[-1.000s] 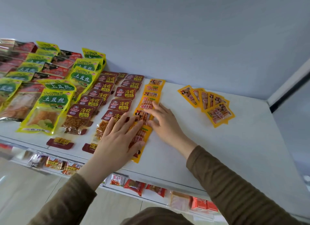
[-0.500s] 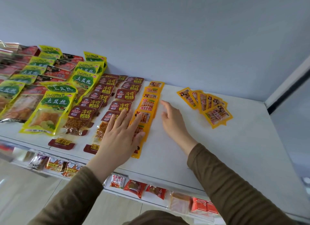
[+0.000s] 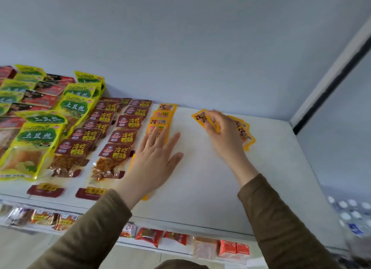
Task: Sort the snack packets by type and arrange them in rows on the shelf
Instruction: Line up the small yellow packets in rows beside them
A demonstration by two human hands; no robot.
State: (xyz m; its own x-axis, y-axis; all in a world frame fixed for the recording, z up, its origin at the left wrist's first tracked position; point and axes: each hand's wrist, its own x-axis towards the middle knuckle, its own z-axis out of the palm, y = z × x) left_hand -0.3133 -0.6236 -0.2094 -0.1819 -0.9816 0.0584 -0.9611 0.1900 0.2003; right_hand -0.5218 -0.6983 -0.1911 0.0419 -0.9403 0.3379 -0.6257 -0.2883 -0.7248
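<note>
**Q:** Along the shelf's [image 3: 200, 188] front edge, what are the hands doing?

**A:** The left hand [image 3: 154, 160] lies flat, fingers spread, on the near end of a row of orange packets [image 3: 163, 116] that runs from the front edge toward the back wall. It grips nothing; the flat press probably keeps the overlapped row from sliding. The right hand [image 3: 222, 130] reaches to a loose fan of orange packets [image 3: 244, 133] near the back right corner. Its fingers curl over the fan's left end, but whether they have pinched a packet I cannot tell.

**Q:** Where are the other snacks?

**A:** Left of the orange row stand two rows of dark red packets [image 3: 122, 136], then yellow-green bags [image 3: 38, 132] toward the left edge, each type overlapped like roof tiles so the labels show. Bare shelf lies between the row and the fan, likely room for another row.
</note>
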